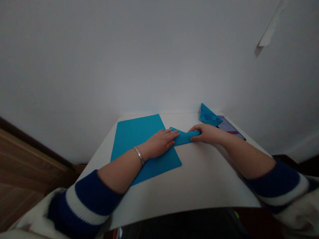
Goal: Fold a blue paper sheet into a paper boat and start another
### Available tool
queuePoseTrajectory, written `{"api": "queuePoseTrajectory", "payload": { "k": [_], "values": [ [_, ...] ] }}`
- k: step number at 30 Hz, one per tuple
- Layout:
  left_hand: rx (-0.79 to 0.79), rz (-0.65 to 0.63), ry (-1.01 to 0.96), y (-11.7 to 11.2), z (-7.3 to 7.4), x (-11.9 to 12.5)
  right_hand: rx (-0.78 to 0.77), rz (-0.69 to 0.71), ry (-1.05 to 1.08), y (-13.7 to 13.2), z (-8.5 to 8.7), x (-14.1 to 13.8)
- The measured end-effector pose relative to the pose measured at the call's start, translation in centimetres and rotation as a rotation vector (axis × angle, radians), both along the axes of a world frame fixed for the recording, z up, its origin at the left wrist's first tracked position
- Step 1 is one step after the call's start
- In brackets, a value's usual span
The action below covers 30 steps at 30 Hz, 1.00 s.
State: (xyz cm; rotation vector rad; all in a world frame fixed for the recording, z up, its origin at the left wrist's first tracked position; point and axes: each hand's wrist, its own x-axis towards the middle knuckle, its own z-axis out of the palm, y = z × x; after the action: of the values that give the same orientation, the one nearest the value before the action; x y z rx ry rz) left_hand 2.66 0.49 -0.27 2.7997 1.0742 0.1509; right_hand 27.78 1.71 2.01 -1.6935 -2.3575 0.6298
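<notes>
A folded piece of blue paper (183,138) lies on the white table between my hands. Its left part is covered by my left hand (162,142), which rests flat with the fingers stretched out. My right hand (203,133) pinches the right end of the folded paper between thumb and fingers. Beneath my left hand and wrist lies a large flat blue sheet (139,132), apparently partly under the folded piece's left end. A silver bracelet (139,155) circles my left wrist.
At the back right stands a folded blue paper shape (208,116). Beside it a phone or tablet (230,127) with a lit screen lies near the right edge of the white table (199,179). A wall (159,59) rises behind the table, and wooden panelling (30,176) is at left.
</notes>
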Motion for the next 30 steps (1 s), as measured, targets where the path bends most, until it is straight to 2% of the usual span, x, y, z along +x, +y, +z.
{"api": "queuePoseTrajectory", "payload": {
  "k": [8,17,25,30],
  "values": [
    [0.013,0.000,0.041,0.3,-0.5,-0.1,-0.079,-0.109,-0.122,-0.3,1.1,0.4],
    [0.004,0.006,0.030,-0.1,0.1,0.1,-0.129,-0.121,-0.166,0.1,1.2,0.3],
    [0.079,-0.050,0.083,-0.2,0.3,0.1,-0.083,-0.175,-0.180,0.1,0.8,0.4],
    [0.037,-0.065,0.088,-0.1,0.1,0.1,-0.076,-0.189,-0.194,-0.3,1.2,0.2]
  ]
}}
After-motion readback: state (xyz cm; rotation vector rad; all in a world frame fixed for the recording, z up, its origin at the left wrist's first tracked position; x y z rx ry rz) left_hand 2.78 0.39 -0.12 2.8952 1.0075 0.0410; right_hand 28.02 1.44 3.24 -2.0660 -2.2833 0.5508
